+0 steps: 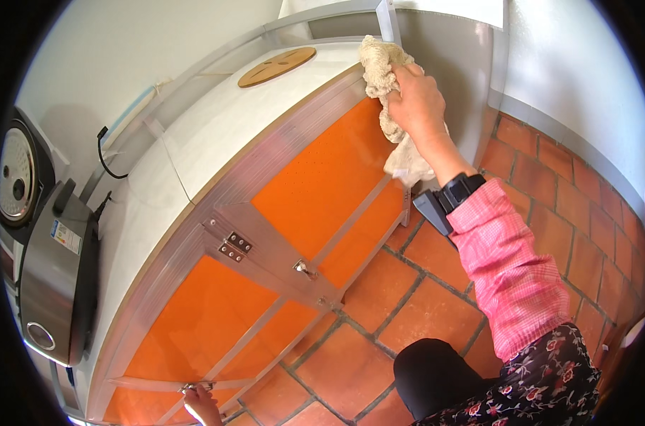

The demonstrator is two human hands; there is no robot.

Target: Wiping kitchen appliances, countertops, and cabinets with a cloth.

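My right hand [419,101] grips a cream terry cloth [378,58] at the far right corner of a low cabinet. Part of the cloth rests on the worktop's edge, and the rest hangs down beside an orange door panel [322,175]. At the bottom of the view, my left hand [202,407] has its fingers around a metal door handle [194,387] on the cabinet's front. The white worktop [210,128] runs along the top, framed below by silver metal strips. Another metal handle [304,269] and a hinge [235,246] sit mid-front.
A rice cooker [56,277] with its lid raised stands on the worktop at left. A round wooden trivet [277,66] lies near the far end. A black power plug [103,133] and cord are by the wall. Terracotta floor tiles [434,298] spread below.
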